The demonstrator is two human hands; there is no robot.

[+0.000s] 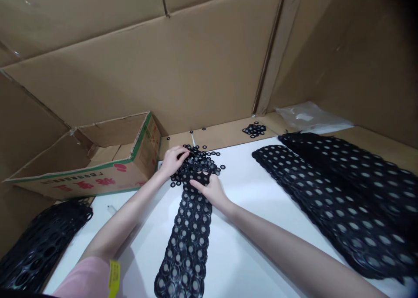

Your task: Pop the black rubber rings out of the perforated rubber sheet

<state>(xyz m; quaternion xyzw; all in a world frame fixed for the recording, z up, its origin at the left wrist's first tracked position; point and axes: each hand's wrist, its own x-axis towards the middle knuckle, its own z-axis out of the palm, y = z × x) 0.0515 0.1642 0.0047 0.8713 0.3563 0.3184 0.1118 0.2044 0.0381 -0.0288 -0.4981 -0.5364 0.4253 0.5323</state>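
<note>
A long black rubber strip point(187, 241) full of moulded rings lies lengthwise on the white table point(251, 245) in front of me. Its far end sits in a pile of loose black rings point(199, 158). My left hand point(173, 159) rests on the left side of that pile, fingers bent and pinching at the rings. My right hand point(212, 189) presses on the strip's far end, fingers spread across it and curled over the rings.
An open cardboard box point(98, 167) with red print stands at the left. Stacked black perforated sheets point(342, 193) lie at the right, more sheets point(39, 245) at the lower left. A small ring heap point(254, 129) and a plastic bag point(307, 117) lie by the cardboard walls.
</note>
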